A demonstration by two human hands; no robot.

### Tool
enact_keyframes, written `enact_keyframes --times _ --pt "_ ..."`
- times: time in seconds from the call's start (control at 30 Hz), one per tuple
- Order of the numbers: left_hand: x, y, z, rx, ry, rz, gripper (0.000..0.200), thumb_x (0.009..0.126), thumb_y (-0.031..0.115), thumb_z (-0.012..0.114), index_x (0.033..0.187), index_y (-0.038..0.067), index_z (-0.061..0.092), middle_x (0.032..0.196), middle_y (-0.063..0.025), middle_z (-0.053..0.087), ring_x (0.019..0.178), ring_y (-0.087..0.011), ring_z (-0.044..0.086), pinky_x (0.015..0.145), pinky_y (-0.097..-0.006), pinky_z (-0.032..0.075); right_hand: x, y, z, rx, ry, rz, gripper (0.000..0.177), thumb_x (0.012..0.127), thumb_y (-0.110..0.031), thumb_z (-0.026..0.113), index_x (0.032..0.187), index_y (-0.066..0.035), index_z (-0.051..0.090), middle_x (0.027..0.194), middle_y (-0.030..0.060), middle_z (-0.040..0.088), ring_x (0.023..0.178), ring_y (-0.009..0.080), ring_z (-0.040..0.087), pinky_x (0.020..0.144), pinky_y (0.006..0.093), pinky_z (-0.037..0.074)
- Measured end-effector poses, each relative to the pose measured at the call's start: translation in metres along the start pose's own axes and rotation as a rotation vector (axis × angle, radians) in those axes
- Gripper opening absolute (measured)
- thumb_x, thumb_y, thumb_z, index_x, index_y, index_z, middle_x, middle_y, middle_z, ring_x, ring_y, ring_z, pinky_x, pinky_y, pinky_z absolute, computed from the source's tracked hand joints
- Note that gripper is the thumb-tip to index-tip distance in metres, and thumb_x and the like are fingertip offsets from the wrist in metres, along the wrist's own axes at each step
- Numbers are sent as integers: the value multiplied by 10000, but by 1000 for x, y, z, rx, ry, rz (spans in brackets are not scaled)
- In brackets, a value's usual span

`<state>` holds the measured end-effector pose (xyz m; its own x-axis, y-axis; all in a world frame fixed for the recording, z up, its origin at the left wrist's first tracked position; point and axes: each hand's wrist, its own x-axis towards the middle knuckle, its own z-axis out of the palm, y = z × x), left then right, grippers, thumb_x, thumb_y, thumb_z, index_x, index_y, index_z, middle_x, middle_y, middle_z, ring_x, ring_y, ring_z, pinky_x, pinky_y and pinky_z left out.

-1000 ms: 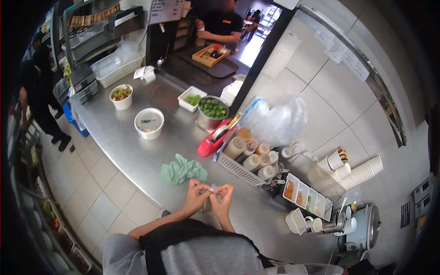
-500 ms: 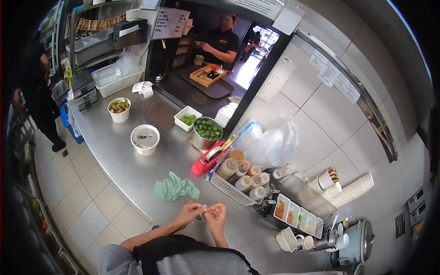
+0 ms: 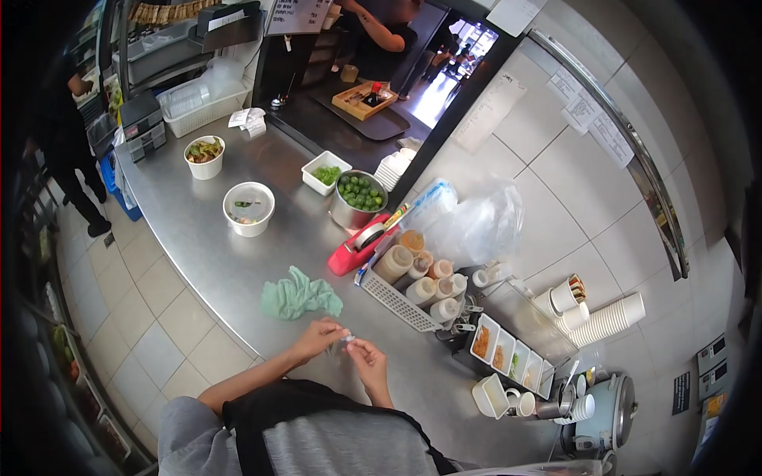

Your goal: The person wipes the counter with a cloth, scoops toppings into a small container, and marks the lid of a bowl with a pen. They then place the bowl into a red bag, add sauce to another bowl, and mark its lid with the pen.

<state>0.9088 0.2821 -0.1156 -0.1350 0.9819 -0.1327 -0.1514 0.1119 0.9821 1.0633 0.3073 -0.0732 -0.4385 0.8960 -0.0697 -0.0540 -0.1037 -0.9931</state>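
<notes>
My left hand [image 3: 319, 339] and my right hand [image 3: 368, 364] meet over the steel counter, close to my body. Their fingertips pinch a small whitish, translucent piece [image 3: 348, 339] between them; it is too small to name. Just beyond my left hand lies a crumpled green cloth [image 3: 302, 293]. Farther along the counter stand a white tub with a clear lid [image 3: 248, 209] and an uncovered tub of food with green leaves [image 3: 205, 156].
A red tape dispenser [image 3: 357, 247], a basket of squeeze bottles [image 3: 401, 301] and a pot of green limes [image 3: 357, 208] line the wall side. Topping trays [image 3: 508, 358] and a cooker [image 3: 607, 412] stand right. A person [image 3: 381, 47] is behind the serving window; another [image 3: 71, 143] is at left.
My view has tilted down, so the counter things appear higher. My hands stay together, and the whitish piece shows more clearly between them. The person behind the window has raised an arm.
</notes>
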Motion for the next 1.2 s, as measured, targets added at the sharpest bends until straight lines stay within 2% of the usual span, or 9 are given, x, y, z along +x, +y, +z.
enact_keyframes --times 0.13,0.2,0.3,0.43,0.63,0.87,0.93,1.1,1.2 --pt "-1 10 -1 188 -113 62 197 840 206 634 937 39 673 830 -22 570 807 -116 523 743 -253 405 2 10 -13 57 -34 113 102 851 -85 606 864 15 594 786 13 618 660 61 546 635 202 438" --pt "-9 22 2 298 -62 8 223 831 178 640 1004 38 646 793 -21 587 754 -115 533 724 -249 414 -1 10 -9 -177 42 -87 86 844 -86 608 848 -2 593 748 12 598 619 83 524 617 227 420" --pt "-17 27 12 120 -45 -2 274 887 232 550 1101 64 580 905 -54 595 883 -163 523 829 -328 393 -6 -15 1 -540 102 -364 50 832 -73 600 829 -25 589 699 30 553 580 133 498 608 273 397" --pt "-27 56 23 529 -133 97 296 944 334 381 1023 98 543 1044 -53 523 1063 -229 417 917 -446 280 -8 -42 5 -832 141 -640 36 828 -32 573 823 3 580 711 74 545 603 152 508 586 266 399" --pt "-35 66 18 556 -206 129 307 957 343 339 891 116 535 941 -50 436 965 -237 390 893 -446 264 1 -61 13 -574 213 -526 35 827 -12 565 807 17 565 711 79 528 624 148 489 612 268 399" --pt "-37 43 -35 213 117 331 298 958 289 344 855 93 544 902 -54 487 919 -205 451 856 -325 341 68 -55 22 -51 -410 -205 290 859 -17 549 1148 -2 544 1013 97 616 932 122 581 821 245 445" --pt "-32 53 -67 160 238 349 299 963 258 344 846 70 545 883 -48 495 891 -174 480 825 -298 373 93 -53 53 -121 -498 -284 414 877 -48 528 1284 -47 453 1130 127 584 1083 193 545 915 284 411" --pt "5 69 -147 269 462 296 312 970 287 360 864 58 544 835 -13 528 825 -110 485 791 -264 393 110 72 98 -1362 -364 -685 513 900 -274 472 1376 -148 328 1423 113 308 1315 306 266 1033 504 227" --pt "35 53 -182 351 568 240 334 964 304 353 881 51 555 824 -31 545 827 -132 503 801 -284 396 94 89 87 -1222 -511 -549 567 886 -340 471 1394 -165 291 1461 97 226 1349 310 181 1040 537 174"
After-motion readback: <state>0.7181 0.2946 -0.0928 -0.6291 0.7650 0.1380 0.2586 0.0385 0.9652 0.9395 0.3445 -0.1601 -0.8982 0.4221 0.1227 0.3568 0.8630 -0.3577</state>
